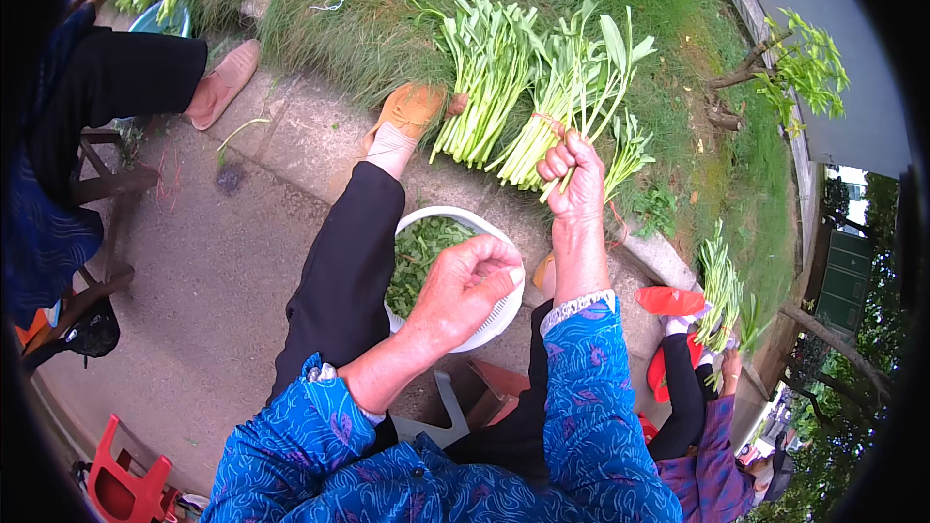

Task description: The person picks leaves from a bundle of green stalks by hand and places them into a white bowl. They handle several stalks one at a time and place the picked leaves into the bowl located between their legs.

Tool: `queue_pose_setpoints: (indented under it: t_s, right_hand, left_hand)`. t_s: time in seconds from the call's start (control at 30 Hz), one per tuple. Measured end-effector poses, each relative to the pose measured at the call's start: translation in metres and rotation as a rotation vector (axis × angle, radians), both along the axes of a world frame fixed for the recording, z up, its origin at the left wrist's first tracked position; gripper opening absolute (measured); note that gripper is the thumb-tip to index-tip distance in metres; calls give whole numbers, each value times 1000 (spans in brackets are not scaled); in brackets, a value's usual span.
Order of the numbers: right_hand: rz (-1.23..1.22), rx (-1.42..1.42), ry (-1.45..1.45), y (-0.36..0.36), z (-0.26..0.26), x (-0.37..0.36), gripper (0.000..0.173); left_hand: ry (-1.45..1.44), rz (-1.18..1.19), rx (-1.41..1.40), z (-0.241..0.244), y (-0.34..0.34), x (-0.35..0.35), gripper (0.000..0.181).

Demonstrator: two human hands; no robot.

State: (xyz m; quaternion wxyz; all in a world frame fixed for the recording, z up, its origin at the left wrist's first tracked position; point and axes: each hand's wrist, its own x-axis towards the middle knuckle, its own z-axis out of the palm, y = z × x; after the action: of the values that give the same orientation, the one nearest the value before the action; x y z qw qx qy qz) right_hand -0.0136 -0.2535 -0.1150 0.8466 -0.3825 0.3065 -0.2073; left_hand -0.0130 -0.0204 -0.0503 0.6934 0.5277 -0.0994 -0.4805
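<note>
My right hand [574, 171] is closed around the lower stems of a few leafy green stalks [607, 87], whose leaves point up and away. Just behind them a bundle of leafy greens [541, 134] tied with a red band lies at the grass edge, beside a second pile of greens [483, 80]. Over the rim of a white plastic basket [501, 327] hovers my left hand [465, 290], fingers curled; whether it pinches anything is hidden. Loose cut leaves [429, 247] lie inside the basket, between my legs.
Another person's leg and foot [225, 80] are at the left, near a wooden stool [116, 185] and a blue basin [163, 18]. At the right, a co-worker's hand [730, 370] touches more greens [719, 283]. A red plastic stool [127, 479] stands lower left. A stone curb [312, 123] borders the grass.
</note>
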Motion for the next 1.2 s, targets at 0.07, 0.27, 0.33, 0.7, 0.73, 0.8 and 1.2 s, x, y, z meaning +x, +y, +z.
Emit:
queue_pose_setpoints:
  t_s: [0.07, 0.27, 0.33, 0.7, 0.73, 0.8, 1.2]
  right_hand:
    - [21, 47, -47, 4, 7, -11, 18]
    - [87, 95, -33, 56, 32, -52, 16]
    - [119, 133, 9, 81, 41, -69, 18]
    - [265, 34, 82, 173, 87, -133, 23]
    - [267, 28, 93, 178, 89, -140, 24]
    - [244, 44, 99, 190, 99, -152, 25]
    - [339, 199, 91, 237, 142, -212, 40]
  left_hand:
    - [51, 62, -25, -1, -1, 1, 15]
    - [123, 269, -60, -6, -5, 5, 27]
    - [139, 280, -30, -6, -4, 5, 38]
    - [314, 132, -125, 8, 28, -23, 22]
    - [314, 152, -134, 13, 33, -29, 21]
    - [314, 132, -112, 21, 41, -38, 21]
    - [267, 38, -48, 64, 107, -91, 18]
